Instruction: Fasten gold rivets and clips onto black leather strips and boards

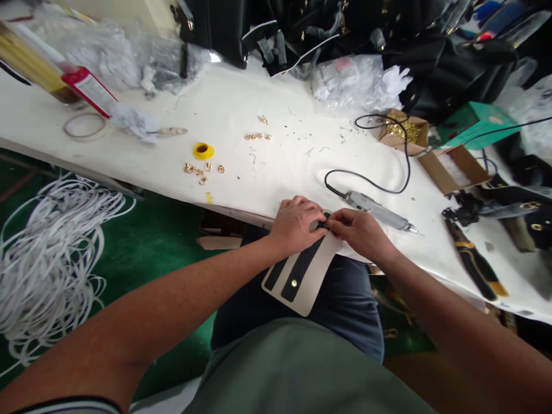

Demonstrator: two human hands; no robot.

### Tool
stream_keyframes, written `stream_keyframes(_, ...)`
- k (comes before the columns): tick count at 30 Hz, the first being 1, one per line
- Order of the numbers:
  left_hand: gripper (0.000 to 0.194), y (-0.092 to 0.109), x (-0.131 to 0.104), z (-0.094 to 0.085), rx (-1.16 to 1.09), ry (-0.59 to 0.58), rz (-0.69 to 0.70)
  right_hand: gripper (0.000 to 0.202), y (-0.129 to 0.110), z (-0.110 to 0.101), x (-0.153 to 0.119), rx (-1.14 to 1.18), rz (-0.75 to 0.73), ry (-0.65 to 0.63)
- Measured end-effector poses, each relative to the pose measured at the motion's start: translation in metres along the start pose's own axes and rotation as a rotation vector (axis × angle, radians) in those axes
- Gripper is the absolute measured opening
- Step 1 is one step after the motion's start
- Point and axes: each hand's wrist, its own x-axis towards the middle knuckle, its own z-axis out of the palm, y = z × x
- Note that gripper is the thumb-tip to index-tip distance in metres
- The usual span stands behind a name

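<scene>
My left hand (298,225) is closed on the upper end of a flat beige panel (317,282) with dark strips, which hangs over the table edge above my lap. One dark strap (297,273) on it carries a round, light metal snap (294,283) near its lower end. Against the left fingertips, my right hand (357,230) pinches at the same dark end of the piece; whatever small part lies between those fingers is hidden. Just beyond the right hand lies a grey electric screwdriver (379,211) with a black cord.
Small gold fittings (198,171) lie by a yellow tape ring (203,151); more gold pieces (257,137) sit farther back. Pliers (476,261) rest at right, near a cardboard box (455,168). Black bags (215,29) line the back. White cord (56,253) is heaped at left.
</scene>
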Motion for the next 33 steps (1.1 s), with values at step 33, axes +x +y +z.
stream_keyframes(33,0.013,0.005,0.002,-0.003,-0.037,-0.019,-0.048,0.039,-0.047,0.014,0.003,0.541,-0.406,0.661)
